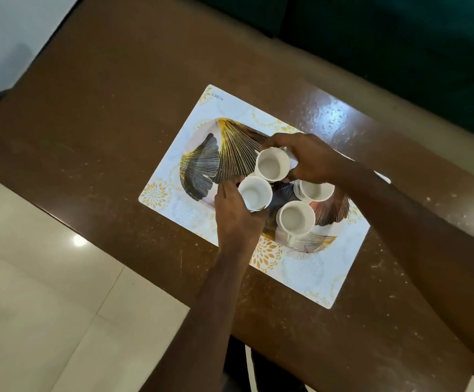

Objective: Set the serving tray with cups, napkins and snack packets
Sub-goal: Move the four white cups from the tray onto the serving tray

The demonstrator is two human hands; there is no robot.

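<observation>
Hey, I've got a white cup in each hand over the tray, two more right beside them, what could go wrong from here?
The near cup in your left hand and the far cup in your right hand are almost rim to rim; they could clink or chip. Your right hand overhangs a third cup; withdrawing might tip it. All the cups crowd one end of the tray, so lifting it could feel lopsided.

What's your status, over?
Left hand grips left cup; right hand grips far cup. Two more cups stand on tray. No napkins, packets in view.
</observation>
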